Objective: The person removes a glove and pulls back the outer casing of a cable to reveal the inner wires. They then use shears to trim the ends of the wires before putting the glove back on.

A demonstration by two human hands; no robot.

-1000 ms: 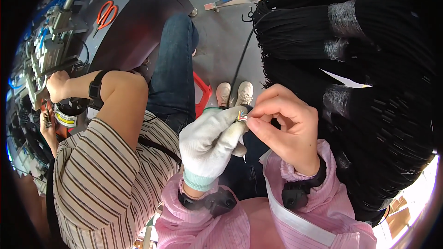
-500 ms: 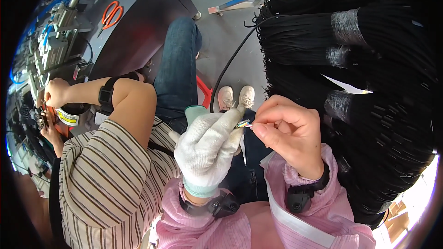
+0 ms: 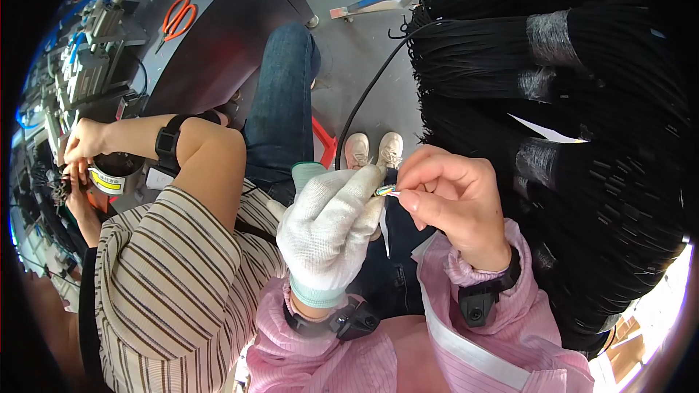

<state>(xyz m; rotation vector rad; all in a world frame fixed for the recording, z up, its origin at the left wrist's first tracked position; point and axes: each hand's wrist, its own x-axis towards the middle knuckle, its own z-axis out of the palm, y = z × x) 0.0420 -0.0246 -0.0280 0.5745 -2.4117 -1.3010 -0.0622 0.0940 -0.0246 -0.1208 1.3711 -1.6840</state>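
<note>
A white knitted glove with a pale green cuff covers my left hand (image 3: 324,229). Its thumb and fingers are closed on the end of a black cable (image 3: 352,113), which curves down to it from the bundles at the right. Thin coloured wires (image 3: 385,191), blue, yellow and white among them, stick out past the gloved fingertips. My bare right hand (image 3: 459,207) pinches the tips of these wires between thumb and forefinger, with its other fingers curled. The hands are close together above my lap. Inside the glove, the cable's end is hidden.
Large bundles of black cables (image 3: 480,51), wrapped in clear film, fill the right side. At my left a co-worker in a striped top (image 3: 171,276) handles small parts beside a tin (image 3: 116,178). Orange-handled scissors (image 3: 177,18) lie on the grey bench (image 3: 218,0).
My right hand has shifted slightly left and its fingers have closed up a little around the wires. The left hand is nearly unchanged. The co-worker's hands have moved closer together.
</note>
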